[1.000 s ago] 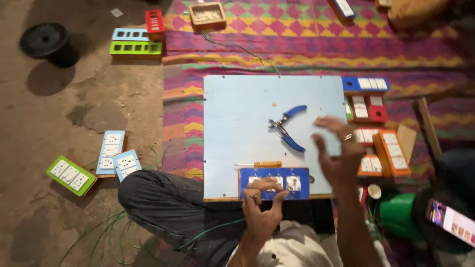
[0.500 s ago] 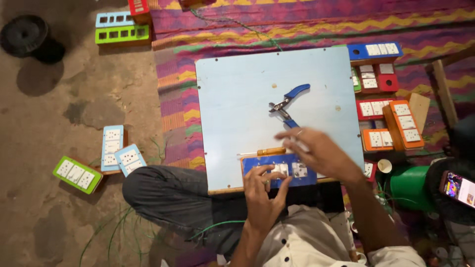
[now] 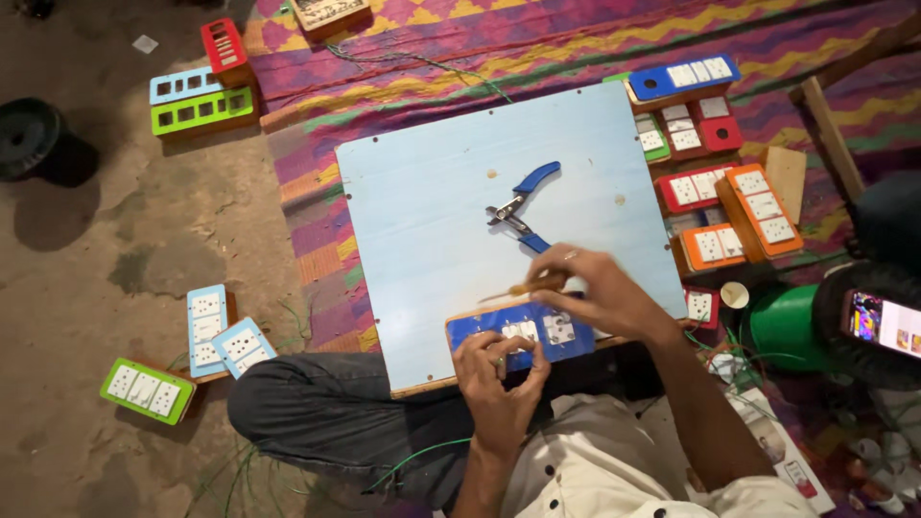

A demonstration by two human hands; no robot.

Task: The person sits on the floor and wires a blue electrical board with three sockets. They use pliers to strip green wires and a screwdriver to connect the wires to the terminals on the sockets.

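Note:
A blue switchboard panel with white switches lies at the near edge of a pale blue board. My left hand rests on the panel's near side, fingers pressing its white switches. My right hand is closed around a screwdriver with an orange-brown handle, its shaft pointing left just above the panel. Blue-handled pliers lie on the board beyond my right hand.
Red, orange and blue switchboards are stacked right of the board. Green, blue and red frames lie far left, more panels near left. A green container and a phone sit at right. A black round object is far left.
My right hand came down from above the board and closed on the screwdriver lying by the blue panel. My left hand stayed on the panel. The camera view shifted.

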